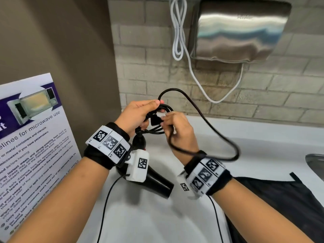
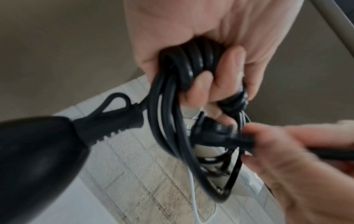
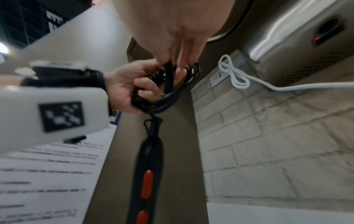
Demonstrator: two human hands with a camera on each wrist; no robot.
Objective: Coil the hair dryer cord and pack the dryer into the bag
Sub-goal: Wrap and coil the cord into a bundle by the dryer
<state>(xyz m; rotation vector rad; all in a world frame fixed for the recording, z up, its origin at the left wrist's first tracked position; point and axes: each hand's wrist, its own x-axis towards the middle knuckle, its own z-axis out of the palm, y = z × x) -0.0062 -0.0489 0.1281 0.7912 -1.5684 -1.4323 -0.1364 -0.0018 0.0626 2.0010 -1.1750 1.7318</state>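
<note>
My left hand (image 1: 140,114) grips several coiled loops of the black cord (image 1: 158,109) in its fist, plain in the left wrist view at the coil (image 2: 191,65). The black hair dryer (image 1: 157,183) hangs from the cord below that hand, over the white counter; its handle (image 3: 148,174) carries red buttons. Close beside it, my right hand (image 1: 169,122) pinches the cord's plug end (image 2: 218,136) at the coil. A loose loop of cord (image 1: 233,148) swings out to the right. The black bag (image 1: 280,199) lies on the counter at lower right.
A steel hand dryer (image 1: 240,30) hangs on the brick wall with its white cable (image 1: 178,32) looped beside it. A microwave-guidelines poster (image 1: 31,137) stands at the left. A metal sink's rim (image 1: 315,163) shows at the right edge of the white counter (image 1: 263,137).
</note>
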